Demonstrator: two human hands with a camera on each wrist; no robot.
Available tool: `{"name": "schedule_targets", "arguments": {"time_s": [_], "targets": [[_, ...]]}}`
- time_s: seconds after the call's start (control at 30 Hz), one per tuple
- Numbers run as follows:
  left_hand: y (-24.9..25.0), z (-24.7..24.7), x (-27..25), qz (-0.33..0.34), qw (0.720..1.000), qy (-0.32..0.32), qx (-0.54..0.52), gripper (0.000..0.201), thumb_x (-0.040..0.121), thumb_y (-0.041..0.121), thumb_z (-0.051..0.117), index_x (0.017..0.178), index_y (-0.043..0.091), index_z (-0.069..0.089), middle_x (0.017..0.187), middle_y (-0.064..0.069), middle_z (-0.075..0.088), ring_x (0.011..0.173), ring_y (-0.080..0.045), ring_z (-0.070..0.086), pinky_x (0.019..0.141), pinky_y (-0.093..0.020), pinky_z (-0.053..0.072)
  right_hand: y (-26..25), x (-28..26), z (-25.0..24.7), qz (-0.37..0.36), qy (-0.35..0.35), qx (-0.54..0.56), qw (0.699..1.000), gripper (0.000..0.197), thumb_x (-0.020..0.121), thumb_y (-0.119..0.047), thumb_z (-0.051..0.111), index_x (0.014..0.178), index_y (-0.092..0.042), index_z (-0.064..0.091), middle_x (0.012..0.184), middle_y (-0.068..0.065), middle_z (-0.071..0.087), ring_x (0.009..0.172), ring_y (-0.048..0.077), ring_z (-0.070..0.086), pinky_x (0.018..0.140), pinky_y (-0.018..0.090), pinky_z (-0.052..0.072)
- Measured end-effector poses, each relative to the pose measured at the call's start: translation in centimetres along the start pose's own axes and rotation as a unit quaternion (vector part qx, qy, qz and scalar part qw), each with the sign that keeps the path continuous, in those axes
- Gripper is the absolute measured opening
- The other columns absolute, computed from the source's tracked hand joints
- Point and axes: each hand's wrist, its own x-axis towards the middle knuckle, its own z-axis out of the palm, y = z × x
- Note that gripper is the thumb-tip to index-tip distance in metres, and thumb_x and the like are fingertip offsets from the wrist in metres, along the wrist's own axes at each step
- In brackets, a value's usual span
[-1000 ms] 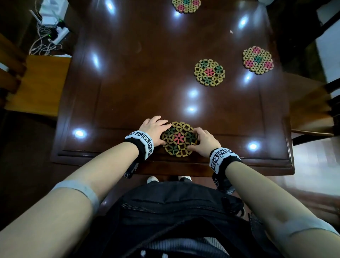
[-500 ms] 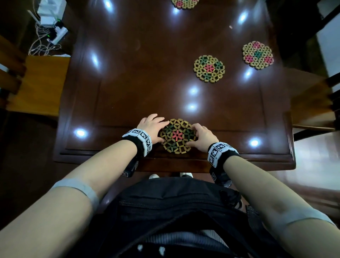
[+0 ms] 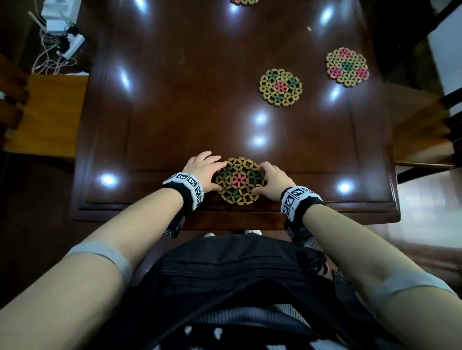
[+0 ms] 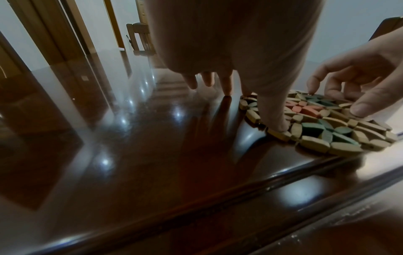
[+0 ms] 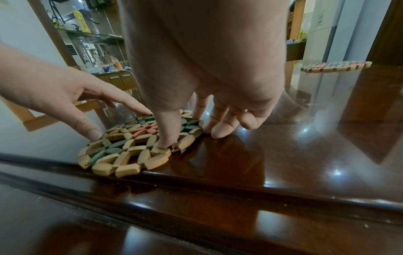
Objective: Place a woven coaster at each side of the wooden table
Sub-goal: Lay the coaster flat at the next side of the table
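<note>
A round woven coaster (image 3: 238, 180) with a pink centre lies flat near the front edge of the dark wooden table (image 3: 175, 105). My left hand (image 3: 208, 171) is at its left side, its thumb (image 4: 274, 120) pressing the coaster (image 4: 322, 127) rim and its fingers touching the tabletop. My right hand (image 3: 268, 176) is at its right side, its thumb (image 5: 165, 138) on the coaster (image 5: 130, 145) and its fingers down beside the edge. Neither hand lifts it. Another coaster (image 3: 280, 87) lies mid-table, one (image 3: 347, 67) lies near the right edge, and one (image 3: 243, 2) is cut off at the far edge.
A light wooden chair seat (image 3: 47, 112) stands left of the table, with a white box and cables (image 3: 60, 30) behind it. Another chair (image 3: 425, 130) stands at the right. A black bag (image 3: 237, 274) hangs at my waist, against the table's front edge.
Both hands stay at the coaster's sides near the front edge. The head view has shifted a little, so everything sits slightly higher in frame.
</note>
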Motion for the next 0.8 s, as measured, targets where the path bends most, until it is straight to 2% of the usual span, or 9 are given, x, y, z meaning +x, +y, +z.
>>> {"name": "schedule_targets", "arguments": {"time_s": [0.33, 0.8], "targets": [[-0.06, -0.27, 0.39, 0.006, 1.000, 0.011, 0.020, 0.085, 0.078, 0.055, 0.066, 0.149, 0.031, 0.026, 0.159, 0.003, 0.021, 0.148, -0.021, 0.009, 0.117, -0.044, 0.017, 0.00, 0.30, -0.13, 0.000, 0.004, -0.008, 1.000, 0.064, 0.074, -0.038, 0.078, 0.125, -0.026, 0.042, 0.127, 0.005, 0.053, 0.115, 0.028, 0.055, 0.094, 0.049, 0.051], [0.05, -0.67, 0.71, 0.007, 1.000, 0.009, 0.010, 0.083, 0.081, 0.050, 0.065, 0.150, 0.029, 0.024, 0.159, 0.004, 0.020, 0.148, -0.021, 0.008, 0.117, -0.043, 0.017, 0.16, 0.85, -0.14, -0.006, 0.017, -0.016, 1.000, 0.062, 0.076, -0.039, 0.076, 0.125, -0.027, 0.041, 0.128, 0.005, 0.053, 0.115, 0.027, 0.056, 0.092, 0.049, 0.052]]}}
